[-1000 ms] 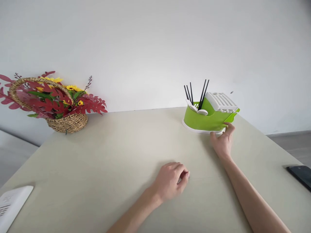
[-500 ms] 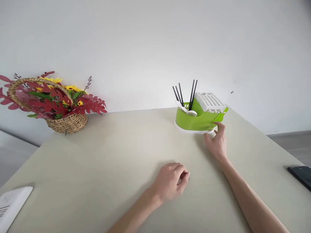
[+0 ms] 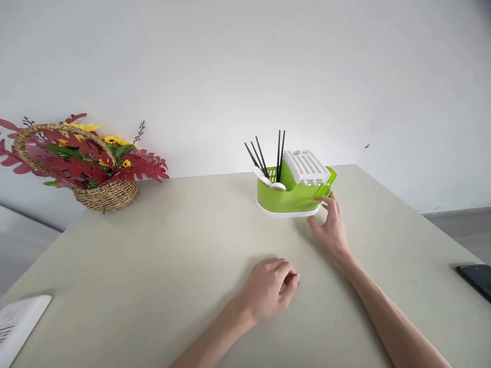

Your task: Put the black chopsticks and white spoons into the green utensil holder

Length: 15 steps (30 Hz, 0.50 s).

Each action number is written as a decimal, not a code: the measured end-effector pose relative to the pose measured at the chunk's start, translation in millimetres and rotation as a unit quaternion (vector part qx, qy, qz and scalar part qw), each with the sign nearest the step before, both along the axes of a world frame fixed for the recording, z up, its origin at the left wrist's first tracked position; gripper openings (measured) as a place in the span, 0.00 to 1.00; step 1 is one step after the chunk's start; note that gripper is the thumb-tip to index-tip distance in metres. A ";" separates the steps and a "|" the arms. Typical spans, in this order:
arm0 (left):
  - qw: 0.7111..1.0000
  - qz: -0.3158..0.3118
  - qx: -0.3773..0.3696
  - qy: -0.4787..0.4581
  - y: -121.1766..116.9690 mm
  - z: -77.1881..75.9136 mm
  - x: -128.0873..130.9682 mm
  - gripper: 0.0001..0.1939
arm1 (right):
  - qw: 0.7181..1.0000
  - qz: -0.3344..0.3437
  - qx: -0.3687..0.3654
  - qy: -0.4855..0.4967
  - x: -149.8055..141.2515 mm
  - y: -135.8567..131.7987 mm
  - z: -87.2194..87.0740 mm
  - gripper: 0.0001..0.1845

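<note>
A green cutlery holder (image 3: 293, 200) with a white base stands near the back of the table. Black chopsticks (image 3: 280, 156) and white spoons (image 3: 277, 187) stick up from its left part, and a white slotted rack (image 3: 307, 167) covers its right part. My right hand (image 3: 330, 225) grips the holder's right end, fingers on the green side and thumb low by the base. Nearer to me, my left hand (image 3: 270, 286) rests on the table with its fingers curled in and the thumb against them; nothing shows in it.
At the back left stands a wicker basket (image 3: 109, 197) of red leaves and yellow flowers. A white object with printing (image 3: 23, 327) lies at the left edge, and a black phone (image 3: 475, 280) at the right edge. A wall (image 3: 215, 76) rises behind the table (image 3: 153, 276).
The cutlery holder has moved left and slightly toward me, with my right hand moving along at its right end. My left hand has stayed in place.
</note>
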<state>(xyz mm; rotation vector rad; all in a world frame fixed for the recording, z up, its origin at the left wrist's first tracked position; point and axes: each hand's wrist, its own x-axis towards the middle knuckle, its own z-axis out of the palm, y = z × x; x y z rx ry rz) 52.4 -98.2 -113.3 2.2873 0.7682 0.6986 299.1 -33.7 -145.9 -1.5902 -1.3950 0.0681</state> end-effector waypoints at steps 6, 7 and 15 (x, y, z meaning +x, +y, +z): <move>1.000 -0.001 -0.007 0.001 -0.8 1.2 -0.8 0.07 | 0.998 0.045 0.024 -0.038 -10.8 -5.2 7.5 0.26; 1.000 -0.001 -0.008 0.003 -0.8 1.1 -0.9 0.07 | 0.997 0.051 0.033 -0.045 -12.6 -6.3 8.8 0.25; 1.000 -0.002 -0.002 0.005 -0.1 1.3 -0.6 0.07 | 0.983 0.123 0.127 -0.040 -27.1 -10.7 18.7 0.18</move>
